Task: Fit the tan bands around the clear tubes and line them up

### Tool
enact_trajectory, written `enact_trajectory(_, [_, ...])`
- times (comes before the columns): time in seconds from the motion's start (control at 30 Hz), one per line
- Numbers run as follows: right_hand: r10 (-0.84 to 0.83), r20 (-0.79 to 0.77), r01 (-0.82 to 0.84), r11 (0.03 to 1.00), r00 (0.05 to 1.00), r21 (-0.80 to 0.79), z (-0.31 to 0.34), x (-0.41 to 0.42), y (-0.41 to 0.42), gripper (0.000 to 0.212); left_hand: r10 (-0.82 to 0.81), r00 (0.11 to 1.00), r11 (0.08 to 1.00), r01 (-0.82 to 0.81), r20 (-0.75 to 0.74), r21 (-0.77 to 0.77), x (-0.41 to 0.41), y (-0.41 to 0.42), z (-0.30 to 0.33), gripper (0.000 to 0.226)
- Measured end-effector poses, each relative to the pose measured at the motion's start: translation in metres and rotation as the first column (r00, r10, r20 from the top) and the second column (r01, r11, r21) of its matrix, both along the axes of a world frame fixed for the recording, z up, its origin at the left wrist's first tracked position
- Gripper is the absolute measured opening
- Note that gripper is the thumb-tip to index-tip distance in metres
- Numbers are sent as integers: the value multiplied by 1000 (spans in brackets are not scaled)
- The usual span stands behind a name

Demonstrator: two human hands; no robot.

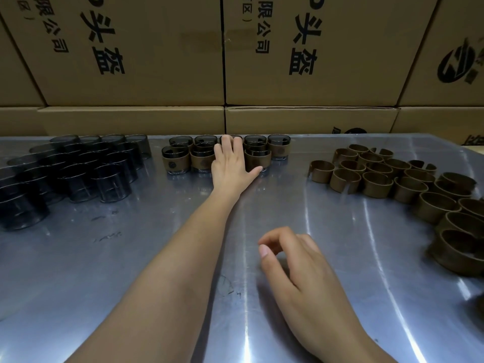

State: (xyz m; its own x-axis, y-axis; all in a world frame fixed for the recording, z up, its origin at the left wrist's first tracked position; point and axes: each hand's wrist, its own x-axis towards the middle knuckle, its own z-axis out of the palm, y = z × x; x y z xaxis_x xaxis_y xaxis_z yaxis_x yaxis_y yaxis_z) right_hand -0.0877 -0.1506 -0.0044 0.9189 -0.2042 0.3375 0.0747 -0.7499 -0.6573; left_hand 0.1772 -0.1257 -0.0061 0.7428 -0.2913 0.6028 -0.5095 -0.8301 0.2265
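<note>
Brushed metal forms the counter (157, 258), and nearest the camera the right hand (296, 260) hovers over it with fingers loosely curled, holding nothing. Farther out, bare clear tubes (78, 169) cluster at the left and loose tan bands (392, 179) spread at the right. At the far edge, before stacked cardboard boxes (131, 61), the left hand (230, 163) lies on a banded tube among the row of banded tubes (204, 155), fingers draped over it.

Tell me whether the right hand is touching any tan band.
Apart. The head view shows the right hand over bare table, well short of the loose tan bands.
</note>
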Motion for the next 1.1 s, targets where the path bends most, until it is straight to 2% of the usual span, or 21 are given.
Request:
enact_trajectory(0.27, [-7, 19, 7, 1000, 1000, 15, -2, 1, -2, 24, -25, 998, 999, 23, 51, 23, -10, 5, 1, 66])
enact_trajectory(0.5, [-11, 34, 11, 1000, 999, -3, -5, 4, -5, 19, -114, 993, 993, 114, 35, -9, -59, 29, -1, 36])
enact_trajectory(0.63, [6, 47, -3, 998, 999, -66, -9, 7, -8, 15, -166, 986, 986, 166, -28, 4, -104, 62, -4, 20])
enact_trajectory(0.8, [21, 37, -16, 990, 999, -138, -9, 9, -8, 14, -187, 982, 976, 183, 28, 114, -155, 130, -9, 16])
enact_trajectory(0.9, [-2, 21, 5, 989, 1000, -149, -8, 10, -8, 14, -78, 996, 989, 70, 52, 129, -150, 179, -3, 20])
enact_trajectory(0.97, [-17, 12, 19, 989, 1000, -147, -8, 9, -7, 14, 130, 991, 988, -132, 33, 77, -135, 210, -1, 32])
enact_trajectory(1.03, [-24, 8, 24, 990, 1000, -137, -8, 8, -7, 15, 336, 940, 941, -338, -64, -21, -120, 233, 0, 48])
enact_trajectory(1.1, [-32, 0, 31, 990, 1000, -134, -7, 8, -7, 15, 449, 878, 879, -467, -165, -94, -109, 247, -1, 61])
